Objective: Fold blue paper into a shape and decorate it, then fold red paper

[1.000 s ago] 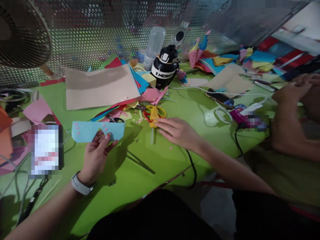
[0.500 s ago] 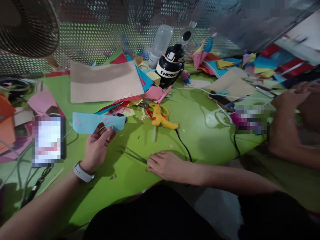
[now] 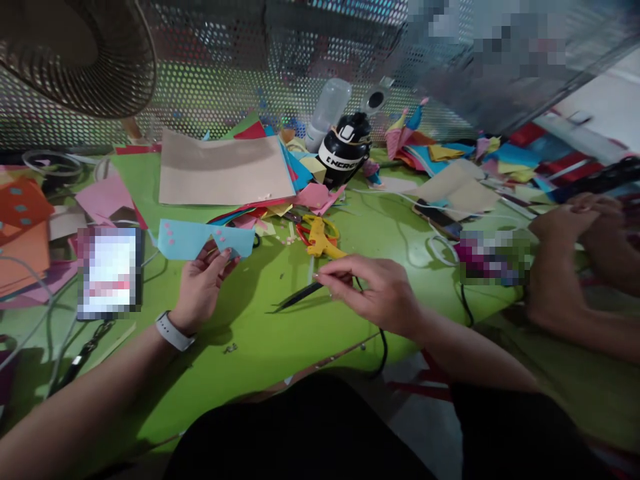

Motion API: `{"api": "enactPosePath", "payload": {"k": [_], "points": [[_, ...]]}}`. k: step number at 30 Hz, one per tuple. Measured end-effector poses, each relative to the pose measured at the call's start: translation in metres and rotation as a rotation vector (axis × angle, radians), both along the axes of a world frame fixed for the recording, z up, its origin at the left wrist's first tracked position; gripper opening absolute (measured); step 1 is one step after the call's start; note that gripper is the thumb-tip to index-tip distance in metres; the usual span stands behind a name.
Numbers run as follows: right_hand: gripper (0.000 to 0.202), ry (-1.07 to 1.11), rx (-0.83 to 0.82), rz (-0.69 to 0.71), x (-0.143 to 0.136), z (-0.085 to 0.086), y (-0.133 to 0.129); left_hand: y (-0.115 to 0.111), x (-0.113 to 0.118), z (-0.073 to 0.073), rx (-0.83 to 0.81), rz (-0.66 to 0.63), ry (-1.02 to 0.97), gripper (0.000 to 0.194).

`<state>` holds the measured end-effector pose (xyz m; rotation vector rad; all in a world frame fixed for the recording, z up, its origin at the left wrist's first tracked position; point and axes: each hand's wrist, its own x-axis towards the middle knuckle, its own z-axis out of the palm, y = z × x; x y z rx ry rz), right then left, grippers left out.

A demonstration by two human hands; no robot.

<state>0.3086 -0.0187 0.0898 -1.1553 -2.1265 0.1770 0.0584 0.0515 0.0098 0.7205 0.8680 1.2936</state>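
My left hand (image 3: 204, 283) pinches a strip of light blue paper (image 3: 186, 241) by its lower edge. Small pink pieces sit on the strip in two clusters, one at its left end and one above my fingers. Between the thumb and fingers of my right hand (image 3: 373, 290) is a pair of dark tweezers (image 3: 299, 297), their tips apart, pointing left over the green table. Just beyond that hand lies a yellow glue gun (image 3: 319, 239), its front end partly overlapped by my fingers. Scissors (image 3: 334, 227) with red and yellow handles rest behind the glue gun.
A lit phone (image 3: 111, 272) lies at left beside orange paper (image 3: 23, 207). Stacked paper sheets (image 3: 225, 170) and a black bottle (image 3: 344, 152) stand at the back, under a fan (image 3: 100, 60). Another person's arms (image 3: 560, 260) rest at right, near cables.
My right hand has lifted and moved right and away from me, turning the tweezers so their tips point lower left. My left hand keeps hold of the blue paper; the whole view has shifted slightly.
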Motion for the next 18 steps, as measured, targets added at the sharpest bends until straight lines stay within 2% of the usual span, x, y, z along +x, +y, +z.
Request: {"api": "enactPosePath", "payload": {"k": [3,7,10,15,18], "points": [[0.015,0.021,-0.085,0.103,-0.016,-0.001,0.006,0.0,-0.001,-0.002,-0.005,-0.004,0.005,0.038],[0.017,0.079,-0.373,0.308,-0.03,-0.002,0.021,0.002,-0.001,-0.005,-0.012,-0.002,-0.017,0.036],[0.018,0.041,-0.497,0.451,-0.031,-0.008,0.035,0.002,-0.002,-0.005,-0.028,0.001,-0.006,0.034],[0.013,0.106,-0.565,0.418,-0.025,-0.029,0.047,0.002,-0.002,-0.004,-0.054,0.011,0.005,0.035],[0.013,0.197,-0.631,0.386,-0.021,-0.035,0.05,0.002,-0.001,-0.004,-0.071,0.022,-0.007,0.036]]}}
